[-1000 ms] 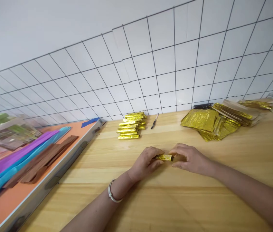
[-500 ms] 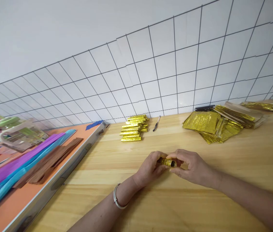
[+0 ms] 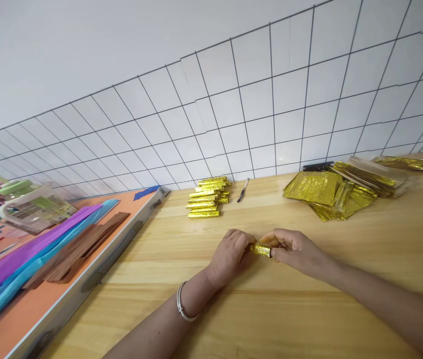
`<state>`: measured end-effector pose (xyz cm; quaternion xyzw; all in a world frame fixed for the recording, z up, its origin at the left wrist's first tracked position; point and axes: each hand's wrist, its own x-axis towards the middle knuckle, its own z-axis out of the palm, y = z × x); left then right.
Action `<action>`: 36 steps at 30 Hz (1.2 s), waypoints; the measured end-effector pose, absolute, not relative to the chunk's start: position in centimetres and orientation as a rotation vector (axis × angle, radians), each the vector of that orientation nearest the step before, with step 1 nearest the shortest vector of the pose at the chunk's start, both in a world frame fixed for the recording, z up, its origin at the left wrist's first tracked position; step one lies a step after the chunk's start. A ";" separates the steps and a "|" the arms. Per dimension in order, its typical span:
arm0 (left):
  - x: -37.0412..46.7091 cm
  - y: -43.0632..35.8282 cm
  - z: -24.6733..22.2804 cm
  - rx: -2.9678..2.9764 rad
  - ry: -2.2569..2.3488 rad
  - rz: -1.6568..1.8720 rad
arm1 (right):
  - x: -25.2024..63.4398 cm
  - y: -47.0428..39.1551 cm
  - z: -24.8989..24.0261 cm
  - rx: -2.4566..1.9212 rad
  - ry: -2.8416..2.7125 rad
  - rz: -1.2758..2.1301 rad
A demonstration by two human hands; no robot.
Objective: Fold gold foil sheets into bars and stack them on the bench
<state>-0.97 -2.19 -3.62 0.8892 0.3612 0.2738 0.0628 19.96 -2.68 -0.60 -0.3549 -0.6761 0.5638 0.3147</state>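
Between my hands, low over the wooden table, is a small roll of gold foil paper. My left hand, with a silver bangle on its wrist, wraps round the roll's left end and hides it. My right hand pinches the right end between thumb and fingertips. Beyond them lies a stack of finished-looking gold foil paper rolls, side by side near the wall. A pile of flat gold foil sheets rests farther back on the right.
A pen lies right of the rolls. Black items sit behind the sheets. At left, an orange surface with a raised edge bears brown strips, purple and blue strips, and a clear container with green parts. A gridded white wall stands behind.
The gold roll has gone from showing a round open end to looking flatter, its end turned away from view. My right thumb and fingers have closed in on that end.
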 end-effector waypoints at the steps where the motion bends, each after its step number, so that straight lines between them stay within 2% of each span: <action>1: -1.0 -2.2 -3.6 2.702 1.094 0.820 | 19.9 -2.6 -0.8 -0.947 -1.774 1.478; 8: -1.2 -2.0 -3.4 2.677 1.211 0.730 | 20.3 -1.8 -1.6 -0.983 -1.791 1.427; 12: -1.6 -1.4 -3.4 2.564 1.299 0.658 | 21.5 0.0 -3.1 -1.088 -1.865 1.268; 17: -2.2 -0.7 -3.3 2.479 1.223 0.672 | 22.8 2.0 -5.0 -1.112 -1.851 1.084; 23: -4.4 0.1 -2.5 2.318 1.131 0.593 | 22.5 1.2 -4.3 -1.110 -1.991 1.018; 30: -6.1 1.0 -3.0 2.036 1.084 0.579 | 22.3 0.6 -4.1 -1.027 -2.330 0.550; 36: -6.2 1.4 -3.6 2.143 1.029 0.669 | 22.3 0.7 -4.5 -0.981 -2.384 0.420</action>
